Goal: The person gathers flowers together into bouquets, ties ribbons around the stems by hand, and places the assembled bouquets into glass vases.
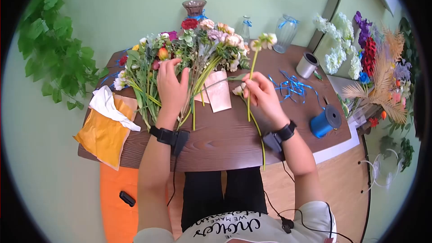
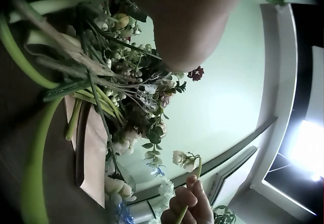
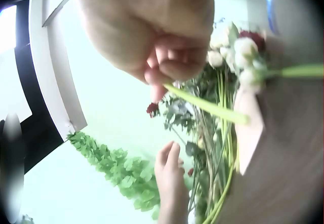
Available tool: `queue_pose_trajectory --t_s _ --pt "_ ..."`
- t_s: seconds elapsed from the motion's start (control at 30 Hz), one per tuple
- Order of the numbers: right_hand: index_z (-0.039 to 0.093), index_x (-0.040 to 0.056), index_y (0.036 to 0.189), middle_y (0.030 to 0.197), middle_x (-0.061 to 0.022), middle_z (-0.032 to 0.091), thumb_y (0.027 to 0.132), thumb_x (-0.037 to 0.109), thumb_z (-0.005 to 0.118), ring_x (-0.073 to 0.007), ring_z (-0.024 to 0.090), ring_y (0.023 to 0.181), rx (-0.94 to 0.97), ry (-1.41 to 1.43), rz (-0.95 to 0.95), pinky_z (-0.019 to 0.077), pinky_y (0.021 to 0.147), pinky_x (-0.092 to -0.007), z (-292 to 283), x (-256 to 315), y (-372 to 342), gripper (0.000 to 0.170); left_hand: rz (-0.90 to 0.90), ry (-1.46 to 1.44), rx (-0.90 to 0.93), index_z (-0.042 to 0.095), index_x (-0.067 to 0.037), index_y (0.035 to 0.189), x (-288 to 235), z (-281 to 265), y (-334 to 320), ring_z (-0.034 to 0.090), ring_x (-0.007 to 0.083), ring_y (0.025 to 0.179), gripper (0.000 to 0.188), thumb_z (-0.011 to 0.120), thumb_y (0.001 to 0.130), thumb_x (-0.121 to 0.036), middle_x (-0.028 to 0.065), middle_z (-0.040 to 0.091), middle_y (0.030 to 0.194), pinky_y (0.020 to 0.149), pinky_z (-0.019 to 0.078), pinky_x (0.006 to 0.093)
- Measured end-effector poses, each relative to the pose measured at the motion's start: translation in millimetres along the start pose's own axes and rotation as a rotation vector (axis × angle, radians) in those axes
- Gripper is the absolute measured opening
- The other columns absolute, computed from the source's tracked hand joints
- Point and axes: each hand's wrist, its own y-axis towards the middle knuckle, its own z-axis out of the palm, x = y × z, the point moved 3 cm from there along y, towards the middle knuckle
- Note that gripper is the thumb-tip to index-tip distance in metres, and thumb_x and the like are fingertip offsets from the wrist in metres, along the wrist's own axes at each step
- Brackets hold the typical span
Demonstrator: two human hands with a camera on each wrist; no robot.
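Note:
My right hand (image 1: 262, 91) pinches the green stem of a white artificial flower (image 1: 264, 41), held upright over the table with its blooms above the fingers. The stem's lower end (image 3: 217, 110) sticks out below the hand in the right wrist view. My left hand (image 1: 171, 83) is over the heap of artificial flowers (image 1: 207, 40), its fingers near an orange tulip (image 1: 163, 53) and no stem visible in its grasp. Below the right hand, another white flower (image 1: 239, 89) lies with its long stem reaching past the front edge. A pale paper piece (image 1: 219, 94) lies between the hands, partly under stems.
Curled blue ribbon (image 1: 292, 85), a blue ribbon spool (image 1: 325, 120) and a silver spool (image 1: 308, 65) are on the right. Glass vases (image 1: 286, 34) stand along the back. Orange wrapping (image 1: 105, 128) with white cloth lies at left. More flowers (image 1: 369, 63) stand beyond the right edge.

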Motion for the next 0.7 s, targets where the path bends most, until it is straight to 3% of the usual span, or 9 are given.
queue_pose_trajectory --t_s 0.07,0.13,0.23,0.37,0.47,0.5,0.6,0.63,0.7 --pt "0.057 0.0045 0.093 0.069 -0.0025 0.062 0.096 0.018 0.053 -0.0028 0.047 0.045 0.151 -0.179 0.133 0.0343 0.040 -0.0178 -15.6 -3.3 6.0 0.014 -0.021 0.011 0.028 0.054 -0.002 0.106 1.2 1.2 -3.1 0.054 0.0308 0.097 0.027 0.062 0.085 -0.015 0.0136 0.054 0.101 0.084 0.0422 0.0384" --pt "0.060 0.0011 0.082 0.066 -0.0044 0.063 0.093 0.019 0.057 -0.0045 0.049 0.045 0.133 -0.392 0.214 0.0363 0.040 -0.0190 -28.1 -2.1 5.3 0.021 -0.051 0.007 0.084 0.054 -0.001 0.107 3.7 3.5 -3.8 0.055 0.0306 0.096 0.028 0.062 0.086 -0.017 0.0136 0.056 0.099 0.083 0.0431 0.0378" --pt "0.063 -0.0013 0.076 0.061 -0.0030 0.061 0.089 0.020 0.062 -0.0073 0.052 0.044 0.079 -0.752 0.062 0.0400 0.041 -0.0215 -35.1 -5.9 5.7 0.025 -0.055 -0.020 0.134 0.054 0.000 0.108 5.9 6.3 -5.4 0.056 0.0303 0.095 0.028 0.061 0.087 -0.018 0.0141 0.056 0.101 0.081 0.0440 0.0371" --pt "0.062 -0.0066 0.072 0.059 -0.0088 0.062 0.084 0.014 0.066 -0.0137 0.061 0.046 0.241 -0.903 0.364 0.0481 0.044 -0.0277 -24.5 -8.3 -5.9 0.024 -0.067 -0.036 0.172 0.054 0.000 0.110 4.7 9.8 -8.8 0.056 0.0299 0.095 0.029 0.061 0.087 -0.018 0.0146 0.056 0.102 0.082 0.0439 0.0364" --pt "0.061 -0.0071 0.069 0.058 -0.0106 0.062 0.082 0.014 0.067 -0.0149 0.061 0.045 0.277 -1.002 0.391 0.0483 0.044 -0.0284 -19.1 -16.7 -8.9 0.025 -0.094 -0.032 0.181 0.054 0.000 0.110 5.9 9.5 -8.6 0.056 0.0300 0.095 0.030 0.061 0.087 -0.018 0.0145 0.056 0.101 0.082 0.0439 0.0367" --pt "0.061 -0.0079 0.069 0.057 -0.0119 0.061 0.080 0.012 0.067 -0.0154 0.062 0.045 0.287 -0.969 0.410 0.0486 0.044 -0.0287 -18.3 -16.7 -9.6 0.024 -0.006 0.021 0.081 0.054 -0.001 0.108 8.2 10.7 -8.9 0.055 0.0262 0.090 0.027 0.061 0.087 -0.018 0.0128 0.055 0.098 0.078 0.0437 0.0353" --pt "0.061 -0.0065 0.068 0.056 -0.0097 0.061 0.079 0.010 0.065 -0.0135 0.060 0.044 0.305 -0.919 0.383 0.0474 0.043 -0.0268 -16.0 -13.1 -10.9 0.021 -0.088 -0.060 0.086 0.055 -0.002 0.104 1.8 4.4 -4.2 0.053 0.0208 0.082 0.023 0.062 0.087 -0.017 0.0099 0.053 0.091 0.073 0.0426 0.0323" --pt "0.062 -0.0058 0.069 0.057 -0.0086 0.061 0.079 0.010 0.064 -0.0122 0.059 0.044 0.307 -0.821 0.381 0.0467 0.043 -0.0256 -17.1 -12.5 -9.9 0.019 -0.075 -0.105 0.080 0.057 -0.002 0.090 -9.1 0.0 -1.6 0.049 0.0155 0.066 0.015 0.061 0.087 -0.015 0.0047 0.053 0.075 0.063 0.0413 0.0295" --pt "0.063 -0.0042 0.071 0.059 -0.0063 0.062 0.079 0.009 0.063 -0.0096 0.057 0.044 0.310 -0.627 0.370 0.0453 0.043 -0.0232 -18.6 -10.9 -6.5 0.016 -0.165 -0.246 0.325 0.060 -0.001 0.085 -24.1 1.4 -5.5 0.049 0.0134 0.059 0.014 0.060 0.088 -0.015 0.0027 0.055 0.068 0.058 0.0413 0.0279"
